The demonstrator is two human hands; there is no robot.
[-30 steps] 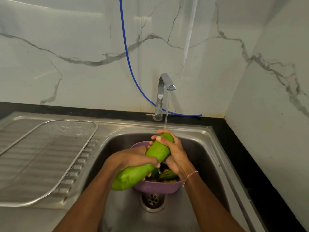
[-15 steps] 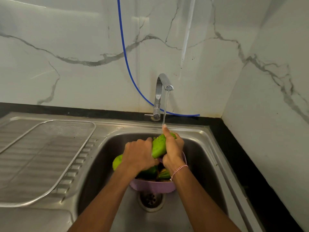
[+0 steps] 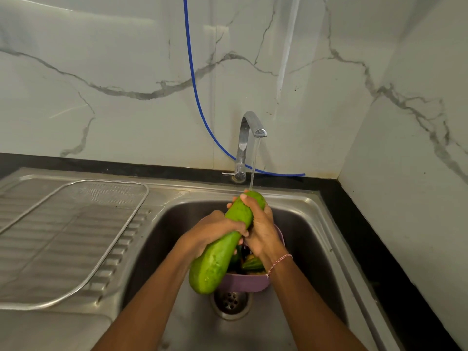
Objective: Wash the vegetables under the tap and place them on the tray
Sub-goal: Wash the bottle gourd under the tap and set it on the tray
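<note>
My left hand wraps the middle of the long smooth green gourd; my right hand grips its upper end, forearms converging.

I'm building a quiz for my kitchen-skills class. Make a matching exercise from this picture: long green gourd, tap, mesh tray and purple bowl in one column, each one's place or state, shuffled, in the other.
Column one
1. long green gourd
2. tap
3. mesh tray
4. purple bowl

Column two
A. lies on the drainboard, left of the basin
B. stands in the basin, holding more vegetables
C. gripped by left hand and right hand, top end under the stream
D. runs water

Pairs: 1-C, 2-D, 3-A, 4-B
</note>
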